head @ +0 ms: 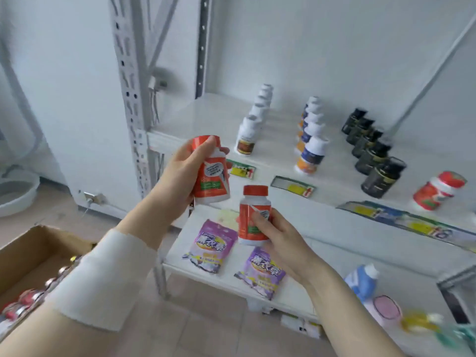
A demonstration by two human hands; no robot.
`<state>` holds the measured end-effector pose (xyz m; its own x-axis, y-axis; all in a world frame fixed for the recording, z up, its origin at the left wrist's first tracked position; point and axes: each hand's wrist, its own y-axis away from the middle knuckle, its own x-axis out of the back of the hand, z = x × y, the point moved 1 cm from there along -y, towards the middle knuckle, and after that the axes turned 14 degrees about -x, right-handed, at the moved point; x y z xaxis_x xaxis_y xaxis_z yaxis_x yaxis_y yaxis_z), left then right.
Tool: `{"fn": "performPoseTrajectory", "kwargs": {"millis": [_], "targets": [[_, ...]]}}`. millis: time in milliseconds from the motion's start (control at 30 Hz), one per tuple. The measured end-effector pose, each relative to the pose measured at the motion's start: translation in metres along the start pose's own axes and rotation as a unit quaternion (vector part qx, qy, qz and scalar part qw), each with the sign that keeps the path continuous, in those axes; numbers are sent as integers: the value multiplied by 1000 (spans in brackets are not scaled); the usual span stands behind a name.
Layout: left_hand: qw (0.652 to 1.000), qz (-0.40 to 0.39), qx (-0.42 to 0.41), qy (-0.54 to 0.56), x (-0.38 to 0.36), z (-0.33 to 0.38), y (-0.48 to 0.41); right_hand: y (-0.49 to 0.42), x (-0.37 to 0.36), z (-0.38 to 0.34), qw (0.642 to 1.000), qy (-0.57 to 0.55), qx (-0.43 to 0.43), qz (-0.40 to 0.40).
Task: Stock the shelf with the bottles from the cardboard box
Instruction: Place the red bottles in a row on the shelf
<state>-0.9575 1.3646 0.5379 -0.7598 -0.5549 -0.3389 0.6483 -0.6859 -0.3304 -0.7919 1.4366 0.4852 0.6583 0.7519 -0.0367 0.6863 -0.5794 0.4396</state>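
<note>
My left hand [177, 173] grips a red-and-white bottle [212, 180] with a red cap, tilted, in front of the white shelf [206, 117]. My right hand [277, 234] holds a second, upright red-capped bottle [253, 202] a little lower and to the right. One more red bottle [438, 190] stands at the shelf's right front. The open cardboard box [33, 251] sits at the lower left; several more red-capped bottles [31, 297] show inside it, partly hidden by my left forearm.
On the shelf stand three rows running front to back: white bottles [248, 135], blue-and-orange bottles [310, 155], black bottles [378, 173]. The lower shelf carries purple pouches [211, 246] and a blue detergent bottle [360, 279]. A perforated upright post [131, 99] stands at the left.
</note>
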Motion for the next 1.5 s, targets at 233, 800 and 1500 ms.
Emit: {"fn": "performPoseTrajectory", "kwargs": {"millis": [233, 800, 1500], "targets": [[990, -142, -13, -11, -187, -5, -4, 89, 150, -25, 994, -41, 58, 88], [929, -351, -41, -112, -435, -81, -152, 77, 389, -148, 961, 16, 109, 253], [785, -444, 7, -433, -519, -233, -302, -115, 503, -186, 938, 183, -45, 291]]}}
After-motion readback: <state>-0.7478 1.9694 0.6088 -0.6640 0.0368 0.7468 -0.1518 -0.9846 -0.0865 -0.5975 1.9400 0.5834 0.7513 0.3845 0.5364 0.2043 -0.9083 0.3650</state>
